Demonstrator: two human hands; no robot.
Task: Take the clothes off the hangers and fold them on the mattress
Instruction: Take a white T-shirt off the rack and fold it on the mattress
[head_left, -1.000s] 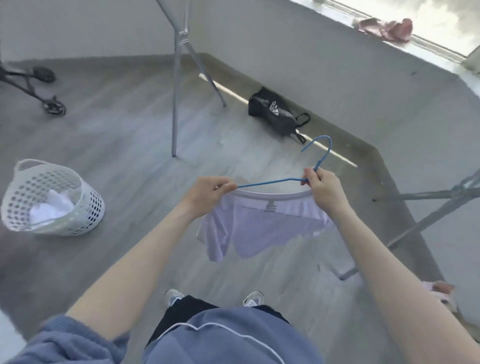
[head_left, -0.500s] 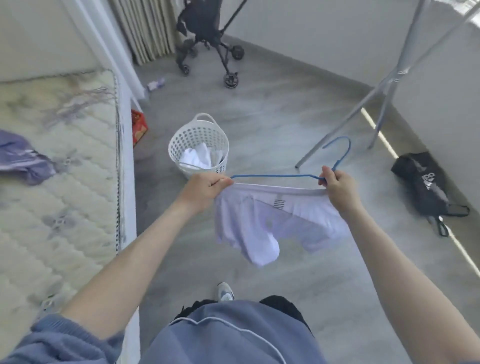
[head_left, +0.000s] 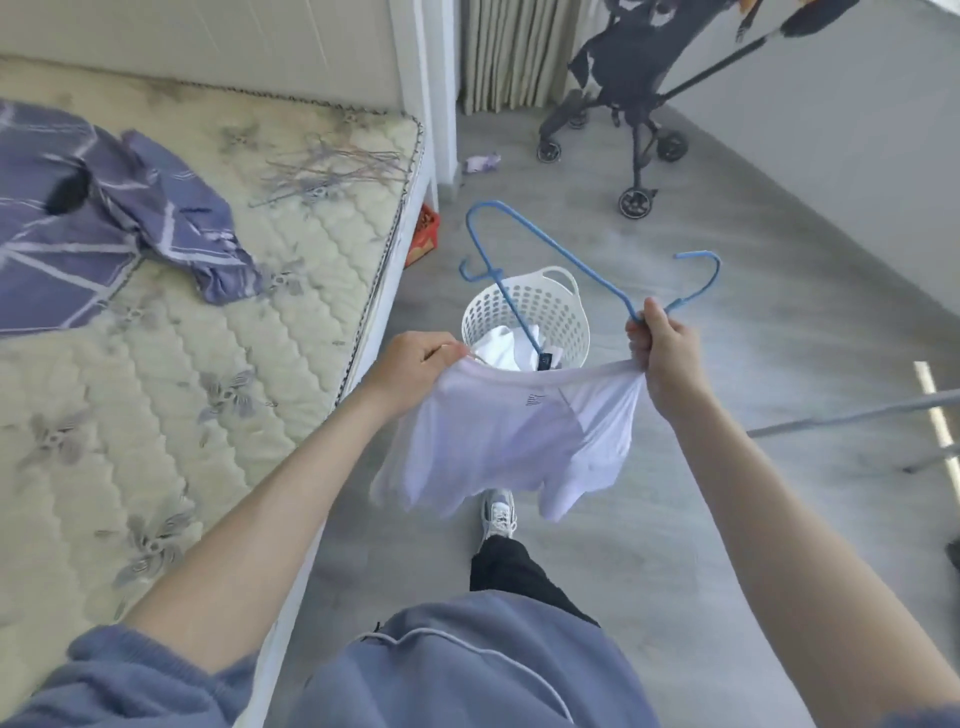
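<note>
**White shorts stretched between both hands, hanger swung clear**

Nearest me I see the blue sweatshirt sleeves (head_left: 119, 670) pushed up and one grey sneaker (head_left: 497, 514) on the grey wood-look floor (head_left: 727, 519). My left hand (head_left: 415, 364) has its fingers pinched together on one end of the waistband of the thin white fabric shorts (head_left: 509, 441); my right hand (head_left: 662, 348) is clamped on the other end and, in the same fist, on the neck of the blue wire hanger (head_left: 545, 249). The hanger tilts up and away, its frame free of the garment, which hangs over the floor just beside the quilted cream mattress (head_left: 156, 415). Behind the shorts stands a white perforated plastic laundry basket (head_left: 561, 312) with white cloth inside. On the mattress lie a rumpled purple striped garment (head_left: 130, 218) and, further back, a loose pile of pale wire hangers (head_left: 332, 171). Farthest off, a black stroller (head_left: 634, 93) stands near beige curtains (head_left: 509, 52).
</note>
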